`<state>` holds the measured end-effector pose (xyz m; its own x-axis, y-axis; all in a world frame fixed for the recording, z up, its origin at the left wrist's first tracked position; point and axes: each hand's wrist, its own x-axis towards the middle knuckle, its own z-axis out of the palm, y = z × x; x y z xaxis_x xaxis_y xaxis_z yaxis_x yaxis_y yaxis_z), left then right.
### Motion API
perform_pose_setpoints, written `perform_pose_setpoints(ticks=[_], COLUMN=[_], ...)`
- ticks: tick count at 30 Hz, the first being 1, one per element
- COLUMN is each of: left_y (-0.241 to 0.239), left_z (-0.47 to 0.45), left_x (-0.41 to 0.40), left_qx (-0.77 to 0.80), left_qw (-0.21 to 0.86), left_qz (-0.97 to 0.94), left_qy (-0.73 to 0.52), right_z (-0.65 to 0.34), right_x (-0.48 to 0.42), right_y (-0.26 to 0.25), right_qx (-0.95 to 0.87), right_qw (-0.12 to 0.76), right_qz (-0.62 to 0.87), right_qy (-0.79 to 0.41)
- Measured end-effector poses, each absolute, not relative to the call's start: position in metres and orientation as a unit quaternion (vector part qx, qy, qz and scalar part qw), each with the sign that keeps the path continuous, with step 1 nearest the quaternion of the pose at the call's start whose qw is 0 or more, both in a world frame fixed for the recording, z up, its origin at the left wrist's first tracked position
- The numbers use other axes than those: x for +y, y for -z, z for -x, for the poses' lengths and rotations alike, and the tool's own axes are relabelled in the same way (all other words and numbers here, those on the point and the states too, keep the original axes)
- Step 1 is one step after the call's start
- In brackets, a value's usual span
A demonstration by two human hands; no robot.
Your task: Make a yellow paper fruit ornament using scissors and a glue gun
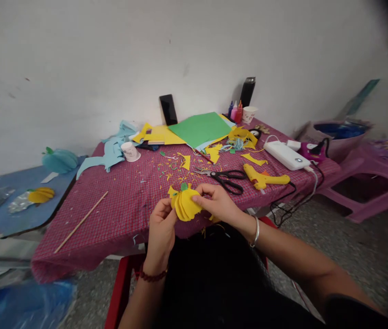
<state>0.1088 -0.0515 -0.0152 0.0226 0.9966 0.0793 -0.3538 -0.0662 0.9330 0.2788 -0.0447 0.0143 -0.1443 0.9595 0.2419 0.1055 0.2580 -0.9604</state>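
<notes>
Hands meet at the surface point(118, 205) edge: left hand point(161, 228) and right hand point(218, 203) both pinch the yellow layered paper pumpkin point(186, 204), fingers curled.

colour log. your folded paper fruit point(187, 204) reads bright yellow, plain, with a small green leaf point(183, 186) at its top. tablecloth point(118, 205): magenta-red, fine check all over, speckled with yellow and green offcuts. paper sheet point(200, 128) at the back: flat mid green. card stack point(159, 133) beside it: yellow. cut scraps point(111, 153) to your left: pale blue. scissors point(230, 179): black handles, grey blades. glue gun point(265, 179): yellow body, black cord. power bank point(286, 155): white. phone point(168, 109) and flask point(247, 91): black. second paper fruit point(60, 160): teal, green leaf, on a blue mat point(18, 214). stool point(368, 183): purple. your beaded bracelet point(152, 275): dark red. your bangle point(256, 232): silver.
</notes>
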Motion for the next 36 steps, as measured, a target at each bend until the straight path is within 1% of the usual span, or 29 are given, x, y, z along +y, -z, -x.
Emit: perform_pose_setpoints(ticks=[3, 7, 13, 16, 19, 22, 26, 31, 36], left_y=[0.014, 0.020, 0.024, 0.021, 0.018, 0.018, 0.016, 0.011, 0.009], left_z=[-0.110, -0.106, -0.099, -0.097, -0.098, -0.102, -0.105, -0.107, -0.111], left_x=[-0.052, -0.053, -0.054, -0.057, -0.058, -0.056, -0.051, -0.049, -0.049], left_qx=[0.371, 0.382, 0.358, 0.335, 0.360, 0.384, 0.377, 0.374, 0.374], left_qw=[0.562, 0.509, 0.508, 0.496, 0.484, 0.532, 0.597, 0.637, 0.652], left_qz=[-0.412, -0.432, -0.476, -0.513, -0.542, -0.479, -0.401, -0.368, -0.364], left_qy=[-0.614, -0.639, -0.622, -0.615, -0.585, -0.583, -0.584, -0.565, -0.551], right_z=[-0.279, -0.278, -0.277, -0.277, -0.276, -0.276, -0.275, -0.275, -0.278], right_x=[-0.043, -0.041, -0.040, -0.041, -0.043, -0.043, -0.042, -0.045, -0.051], right_y=[-0.013, -0.009, -0.002, -0.003, -0.006, -0.007, -0.007, -0.011, -0.020], right_qx=[-0.602, -0.581, -0.560, -0.562, -0.569, -0.574, -0.576, -0.592, -0.620], right_qw=[0.499, 0.501, 0.504, 0.505, 0.508, 0.507, 0.508, 0.510, 0.511], right_qz=[0.430, 0.420, 0.414, 0.418, 0.423, 0.428, 0.433, 0.436, 0.438], right_qy=[-0.452, -0.485, -0.511, -0.504, -0.489, -0.480, -0.473, -0.447, -0.403])
